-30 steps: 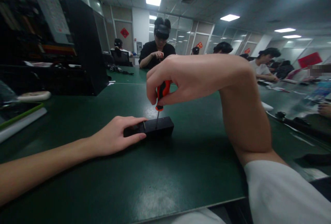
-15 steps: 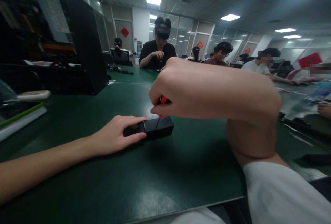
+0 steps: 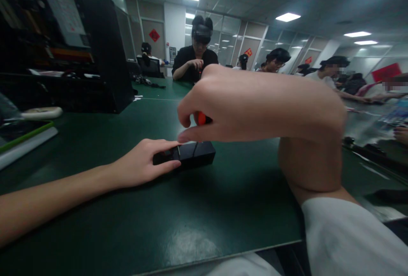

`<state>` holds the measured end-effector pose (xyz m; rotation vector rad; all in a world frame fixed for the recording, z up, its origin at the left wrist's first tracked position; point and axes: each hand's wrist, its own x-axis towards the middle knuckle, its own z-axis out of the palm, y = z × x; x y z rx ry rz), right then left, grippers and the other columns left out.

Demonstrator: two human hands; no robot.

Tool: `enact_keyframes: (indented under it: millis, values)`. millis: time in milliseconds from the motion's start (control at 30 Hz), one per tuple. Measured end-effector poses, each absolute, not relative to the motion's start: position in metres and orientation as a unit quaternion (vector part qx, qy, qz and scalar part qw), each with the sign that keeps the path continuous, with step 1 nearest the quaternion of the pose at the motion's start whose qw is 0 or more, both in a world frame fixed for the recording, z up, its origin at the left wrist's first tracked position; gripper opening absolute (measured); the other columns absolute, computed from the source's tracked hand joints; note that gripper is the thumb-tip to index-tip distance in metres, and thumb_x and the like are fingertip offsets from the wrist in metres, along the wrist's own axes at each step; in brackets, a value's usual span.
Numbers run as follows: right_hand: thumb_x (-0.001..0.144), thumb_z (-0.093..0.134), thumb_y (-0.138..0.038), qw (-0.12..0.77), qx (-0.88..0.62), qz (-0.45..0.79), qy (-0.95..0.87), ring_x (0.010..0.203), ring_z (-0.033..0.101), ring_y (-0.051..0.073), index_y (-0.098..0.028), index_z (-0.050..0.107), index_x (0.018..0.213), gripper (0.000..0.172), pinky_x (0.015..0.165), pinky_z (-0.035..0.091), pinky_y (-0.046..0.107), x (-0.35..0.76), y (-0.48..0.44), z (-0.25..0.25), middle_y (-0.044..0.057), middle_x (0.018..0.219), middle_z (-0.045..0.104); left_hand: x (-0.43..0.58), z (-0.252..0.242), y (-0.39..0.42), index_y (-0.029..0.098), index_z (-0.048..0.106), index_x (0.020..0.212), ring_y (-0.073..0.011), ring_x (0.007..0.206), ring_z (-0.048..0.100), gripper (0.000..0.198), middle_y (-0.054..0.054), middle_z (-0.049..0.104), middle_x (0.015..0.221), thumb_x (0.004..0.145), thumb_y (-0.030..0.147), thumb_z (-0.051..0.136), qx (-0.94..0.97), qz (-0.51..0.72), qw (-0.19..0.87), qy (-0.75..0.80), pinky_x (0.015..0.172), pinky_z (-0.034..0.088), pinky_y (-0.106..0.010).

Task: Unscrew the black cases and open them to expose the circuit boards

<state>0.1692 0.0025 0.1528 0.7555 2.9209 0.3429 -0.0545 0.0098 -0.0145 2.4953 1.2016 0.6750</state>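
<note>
A small black box [image 3: 194, 153] lies on the dark green table [image 3: 197, 208] in front of me. My left hand [image 3: 143, 165] grips the box's left end between thumb and fingers and pins it to the table. My right hand [image 3: 251, 104] is closed around a red and black screwdriver [image 3: 200, 118], held upright just above the box. Only a bit of the handle shows under my fingers. Its thin shaft reaches down to the box's top.
A tall black cabinet [image 3: 95, 46] stands at the back left, with a flat green-edged device [image 3: 22, 138] in front of it. A person in black [image 3: 194, 61] works across the table. Other people sit along the right side, where dark tools [image 3: 366, 150] lie.
My right hand has sunk lower over the box and rolled over the screwdriver, hiding most of its handle and shaft. My left hand has stayed on the box.
</note>
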Motion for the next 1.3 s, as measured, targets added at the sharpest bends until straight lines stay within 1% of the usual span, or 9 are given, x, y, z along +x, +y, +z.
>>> enact_keyframes:
  millis: [67,167,267,533,667,767,900,1100,1300]
  values:
    - [0.095,0.045,-0.061,0.032,0.276,0.126,0.952,0.085,0.059,0.016,-0.015,0.07,0.096,0.052,0.077,0.048,0.029,0.169,0.007,0.152,0.004,0.081,0.064,-0.055,-0.016,0.011,0.022,0.063,0.137,-0.0254,0.103,0.069,0.053,-0.007,0.074,0.121,0.093,0.051,0.059,0.865,0.234,0.14,0.421,0.087,0.053,-0.033]
    - [0.095,0.05,-0.051,0.02,0.235,0.153,0.96,0.072,0.055,0.011,-0.018,0.071,0.092,0.039,0.069,0.045,0.029,0.17,0.013,0.154,0.002,0.083,0.065,-0.055,-0.016,0.011,0.022,0.063,0.136,-0.0243,0.099,0.07,0.052,-0.006,0.075,0.118,0.093,0.051,0.059,0.866,0.235,0.138,0.419,0.085,0.053,-0.031]
    - [0.095,0.053,-0.04,0.04,0.19,0.107,0.975,0.081,0.057,0.011,-0.018,0.071,0.105,0.031,0.074,0.047,0.026,0.171,0.014,0.157,0.001,0.095,0.067,-0.054,-0.015,0.01,0.022,0.064,0.135,-0.0243,0.099,0.07,0.052,-0.006,0.075,0.118,0.093,0.051,0.059,0.865,0.239,0.141,0.417,0.085,0.053,-0.031]
    - [0.089,0.062,-0.035,0.08,0.175,0.063,0.979,0.098,0.058,0.013,-0.022,0.068,0.12,0.034,0.086,0.049,0.024,0.175,0.017,0.164,-0.002,0.111,0.067,-0.053,-0.012,0.007,0.021,0.065,0.134,-0.0243,0.099,0.07,0.051,-0.006,0.075,0.116,0.093,0.05,0.059,0.864,0.236,0.145,0.421,0.086,0.052,-0.031]
    - [0.091,0.061,-0.042,0.061,0.177,0.106,0.977,0.084,0.057,0.01,-0.023,0.072,0.111,0.03,0.076,0.046,0.023,0.175,0.018,0.163,-0.002,0.101,0.068,-0.054,-0.013,0.008,0.02,0.065,0.134,-0.0238,0.097,0.07,0.051,-0.006,0.075,0.114,0.092,0.05,0.059,0.862,0.242,0.146,0.421,0.084,0.053,-0.03]
    - [0.095,0.054,-0.05,0.038,0.201,0.129,0.97,0.071,0.053,0.008,-0.02,0.074,0.104,0.037,0.069,0.043,0.024,0.173,0.021,0.16,0.0,0.089,0.069,-0.055,-0.015,0.01,0.021,0.066,0.132,-0.0239,0.095,0.07,0.051,-0.006,0.076,0.112,0.091,0.051,0.06,0.862,0.245,0.151,0.417,0.082,0.054,-0.03]
    - [0.092,0.059,-0.046,0.037,0.227,0.161,0.96,0.062,0.049,0.007,-0.017,0.075,0.103,0.034,0.06,0.037,0.025,0.173,0.024,0.158,0.003,0.083,0.069,-0.054,-0.014,0.009,0.02,0.066,0.131,-0.0241,0.094,0.07,0.051,-0.006,0.076,0.112,0.092,0.052,0.059,0.861,0.24,0.148,0.424,0.081,0.054,-0.031]
    - [0.09,0.063,-0.038,0.048,0.178,0.14,0.973,0.085,0.055,0.011,-0.024,0.072,0.113,0.029,0.077,0.043,0.025,0.173,0.023,0.161,-0.002,0.098,0.068,-0.052,-0.011,0.007,0.02,0.067,0.131,-0.0232,0.093,0.07,0.05,-0.006,0.075,0.111,0.092,0.051,0.06,0.859,0.239,0.151,0.426,0.081,0.053,-0.03]
    - [0.088,0.067,-0.034,0.088,0.206,0.132,0.966,0.084,0.06,0.011,-0.022,0.073,0.113,0.029,0.08,0.044,0.026,0.178,0.026,0.163,-0.002,0.094,0.069,-0.053,-0.013,0.008,0.021,0.066,0.131,-0.023,0.094,0.07,0.05,-0.006,0.075,0.112,0.092,0.052,0.059,0.86,0.241,0.152,0.424,0.082,0.053,-0.03]
